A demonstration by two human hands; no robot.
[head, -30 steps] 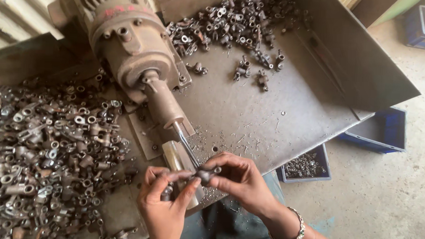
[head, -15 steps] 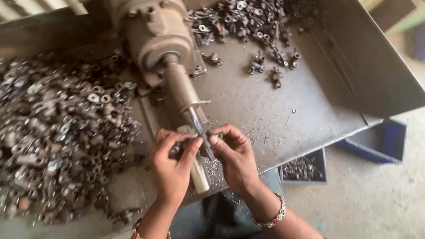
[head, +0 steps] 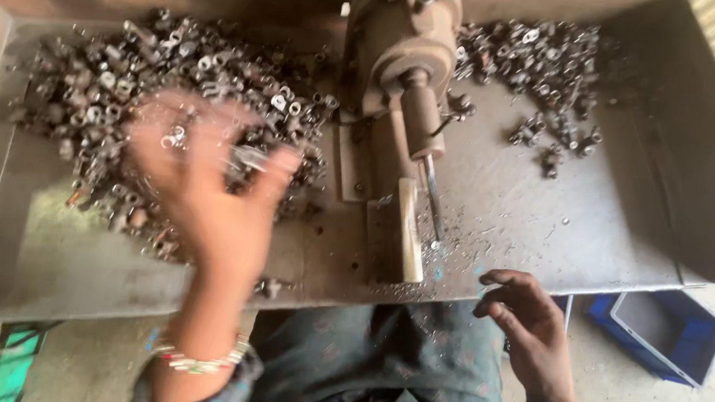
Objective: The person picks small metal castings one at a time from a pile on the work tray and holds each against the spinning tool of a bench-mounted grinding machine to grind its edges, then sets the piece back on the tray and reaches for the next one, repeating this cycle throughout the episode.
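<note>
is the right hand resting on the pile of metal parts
No: the right hand hangs at the near edge of the metal tray, while the blurred left hand is over the left pile of metal parts.

Two heaps of small metal fittings, large heap (head: 135, 91) left, smaller heap (head: 544, 72) right, one motor-driven spindle machine (head: 402, 56), one blue bin (head: 661, 327), two hands, one beaded bracelet (head: 198, 357).

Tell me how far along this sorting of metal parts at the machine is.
Done, it seems: a smaller pile of metal parts lies right of the motor-driven machine. In hand: the left hand, blurred, reaches over the large left pile; whether it grips a piece cannot be told. The right hand hangs at the tray edge, apparently empty. Left: the bigger pile, likely most of the work.
</note>
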